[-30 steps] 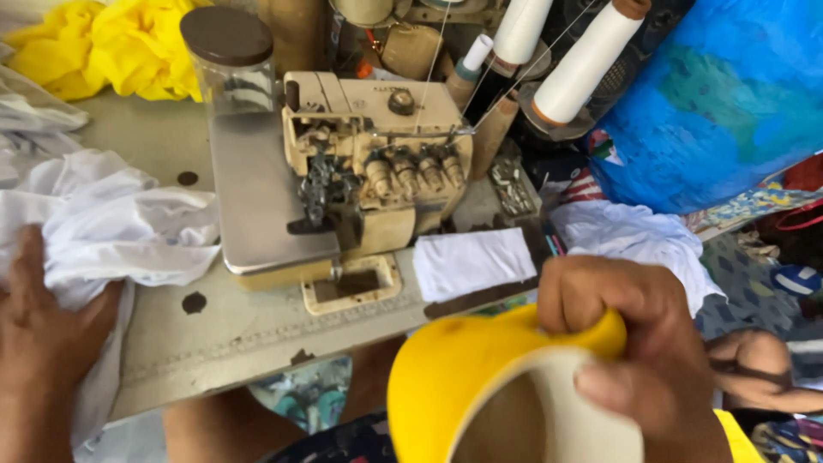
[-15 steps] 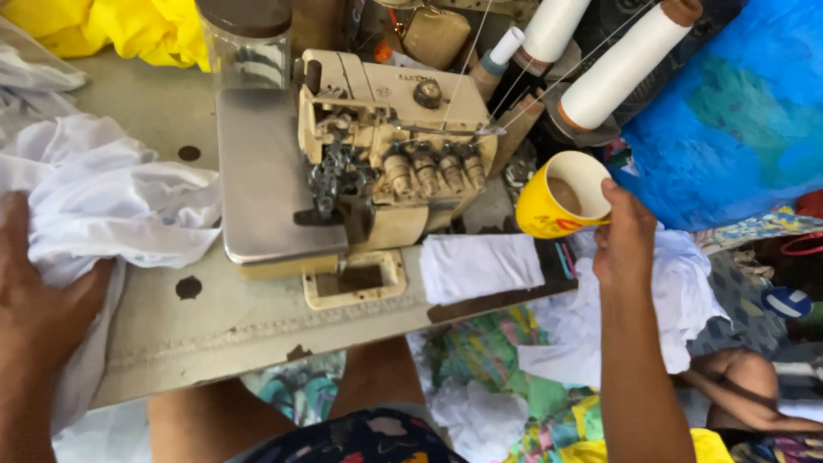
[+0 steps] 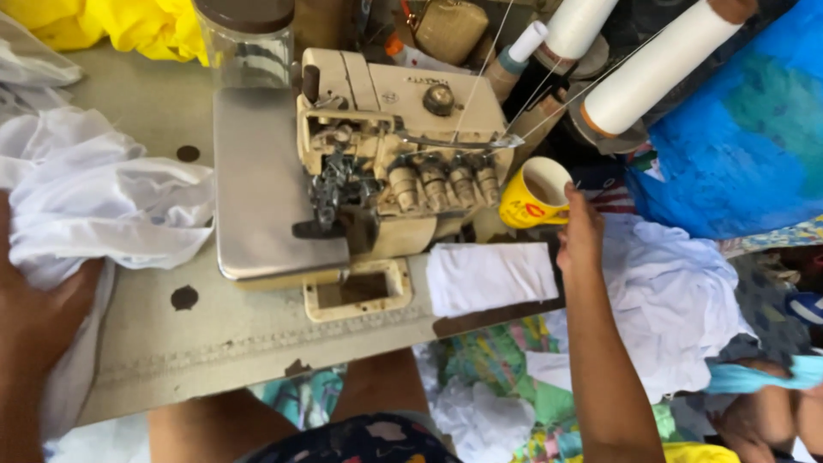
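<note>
Desk [image 3: 171,343] fills the view, the cream sewing machine [image 3: 386,171] planted at centre. White cloth [image 3: 103,197] is heaped at nine o'clock, and the left hand [image 3: 39,317] lies flat and open on it, pressing down. At three o'clock, the right hand [image 3: 581,236] has its fingers closed on the yellow mug [image 3: 533,193], just beside the machine.

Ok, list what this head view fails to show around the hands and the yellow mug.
- Left hand: fingers cut off by the left edge; its grip on the crumpled white cloth is unclear.
- Yellow ceramic mug: handle hidden behind the right hand.
- Mug's contents: too dim to tell.
</note>
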